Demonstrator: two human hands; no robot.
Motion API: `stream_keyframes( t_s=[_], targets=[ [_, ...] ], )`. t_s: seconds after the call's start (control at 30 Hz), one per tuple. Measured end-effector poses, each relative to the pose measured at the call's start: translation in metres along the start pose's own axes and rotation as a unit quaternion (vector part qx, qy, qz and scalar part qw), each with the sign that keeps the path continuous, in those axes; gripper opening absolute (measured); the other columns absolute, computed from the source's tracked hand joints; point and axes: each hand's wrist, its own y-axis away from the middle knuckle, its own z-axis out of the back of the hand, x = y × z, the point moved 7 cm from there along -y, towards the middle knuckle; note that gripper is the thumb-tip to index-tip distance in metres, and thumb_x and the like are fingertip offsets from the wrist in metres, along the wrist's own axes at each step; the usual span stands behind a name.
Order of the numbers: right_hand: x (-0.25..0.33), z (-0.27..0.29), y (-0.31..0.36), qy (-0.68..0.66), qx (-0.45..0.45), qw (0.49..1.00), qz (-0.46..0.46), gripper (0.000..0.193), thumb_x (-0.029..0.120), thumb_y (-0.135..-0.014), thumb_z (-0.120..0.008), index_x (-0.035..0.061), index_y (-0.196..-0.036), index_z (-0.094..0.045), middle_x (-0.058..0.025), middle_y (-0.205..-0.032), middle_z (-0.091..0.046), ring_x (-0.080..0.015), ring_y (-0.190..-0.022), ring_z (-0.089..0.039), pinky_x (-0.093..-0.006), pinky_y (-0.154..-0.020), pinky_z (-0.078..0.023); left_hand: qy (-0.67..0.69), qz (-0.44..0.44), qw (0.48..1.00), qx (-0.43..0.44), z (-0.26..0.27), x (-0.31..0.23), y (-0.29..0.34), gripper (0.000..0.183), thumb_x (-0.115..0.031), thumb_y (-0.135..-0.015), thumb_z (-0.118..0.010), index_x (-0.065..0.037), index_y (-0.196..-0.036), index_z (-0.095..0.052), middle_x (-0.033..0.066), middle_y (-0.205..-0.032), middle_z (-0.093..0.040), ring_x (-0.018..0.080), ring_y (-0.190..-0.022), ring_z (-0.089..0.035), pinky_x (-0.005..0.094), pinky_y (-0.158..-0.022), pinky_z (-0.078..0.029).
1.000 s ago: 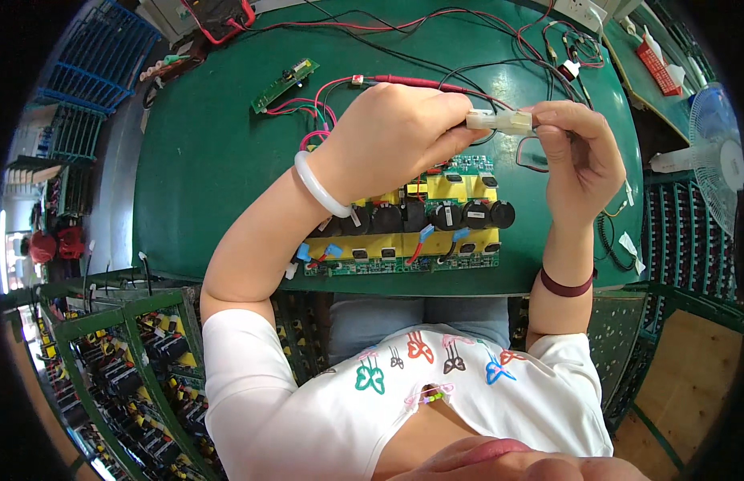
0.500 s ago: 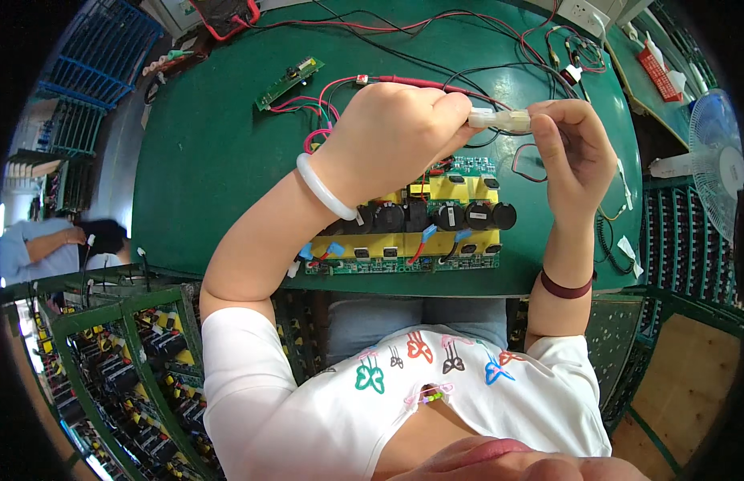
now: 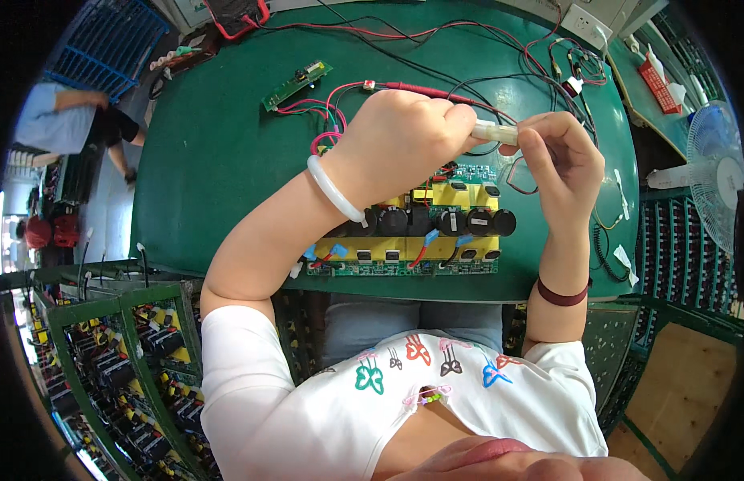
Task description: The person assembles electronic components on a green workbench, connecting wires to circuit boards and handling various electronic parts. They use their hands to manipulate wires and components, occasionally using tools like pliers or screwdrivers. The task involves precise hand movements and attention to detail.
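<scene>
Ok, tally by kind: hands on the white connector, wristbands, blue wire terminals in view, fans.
Left hand and right hand on white connector: 2
White bangle and dark red band: 2
Blue wire terminals: 4
Fan: 1
Total: 9

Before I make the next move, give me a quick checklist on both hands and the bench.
1. Left hand gripping the white connector: ok.
2. Right hand pinching its opposite end: ok.
3. Connector fully seated inside: cannot tell.
4. Large circuit board resting on the green table: ok.
5. Small green board apart from both hands: ok.
6. Large board fully visible: not ok; the left hand and forearm cover part.
</scene>
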Motion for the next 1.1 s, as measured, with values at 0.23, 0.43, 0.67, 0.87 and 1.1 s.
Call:
stream_keyframes(
  t_s=[0.23, 0.43, 0.67, 0.87, 1.1],
  targets=[
    [-0.011, 0.022, -0.011, -0.002, -0.092, 0.996, 0.007, 0.022, 0.015, -0.102, -0.057, -0.0055, -0.106, -0.063, -0.0085, -0.091, -0.07, -0.0134, -0.089, -0.067, -0.0251, -0.079, -0.051, 0.11, 0.126, 0.985, 0.048, -0.004, 0.026, -0.003, 0.03, -0.03, -0.092, -0.068, -0.001, -0.096, -0.063, 0.0114, -0.077, -0.069, 0.0289, -0.069, -0.067, 0.0375, -0.062, -0.051],
    [-0.085, 0.127, -0.011, 0.114, -0.276, 0.949, -0.097, 0.033, 0.028, -0.102, -0.053, -0.0007, -0.11, -0.067, -0.0085, -0.095, -0.072, -0.0171, -0.089, -0.067, -0.0309, -0.082, -0.052, 0.119, 0.208, 0.969, 0.054, -0.002, 0.06, 0.006, 0.041, -0.032, -0.093, -0.068, -0.001, -0.118, -0.062, 0.0139, -0.095, -0.073, 0.0217, -0.065, -0.066, 0.035, -0.064, -0.051],
    [-0.093, 0.165, -0.063, 0.52, -0.118, 0.828, -0.171, 0.028, 0.034, -0.096, -0.056, 0.0147, -0.114, -0.067, -0.0171, -0.1, -0.072, -0.0348, -0.098, -0.068, -0.0465, -0.083, -0.052, 0.297, 0.237, 0.923, 0.058, 0.052, 0.036, 0.02, 0.027, -0.019, -0.095, -0.066, 0.001, -0.113, -0.066, 0.0072, -0.089, -0.07, 0.0091, -0.067, -0.059, 0.0248, -0.06, -0.047],
    [-0.143, 0.171, -0.079, 0.654, 0.062, 0.735, -0.171, 0.029, 0.036, -0.1, -0.047, 0.0269, -0.127, -0.054, -0.0168, -0.107, -0.07, -0.0356, -0.102, -0.067, -0.0532, -0.084, -0.051, 0.454, 0.194, 0.868, -0.049, 0.112, -0.014, 0.088, 0.027, -0.023, -0.096, -0.064, 0.003, -0.104, -0.068, 0.0104, -0.085, -0.071, 0.0136, -0.065, -0.06, 0.0263, -0.06, -0.048],
    [-0.174, 0.165, -0.089, 0.637, 0.067, 0.762, -0.096, 0.02, 0.029, -0.099, -0.047, 0.0153, -0.111, -0.055, -0.0203, -0.088, -0.068, -0.041, -0.088, -0.067, -0.0517, -0.075, -0.053, 0.518, 0.286, 0.792, -0.154, 0.105, -0.051, 0.2, 0.031, -0.029, -0.096, -0.067, 0.002, -0.101, -0.068, 0.0122, -0.078, -0.066, 0.0155, -0.068, -0.061, 0.0251, -0.057, -0.042]
  ],
)
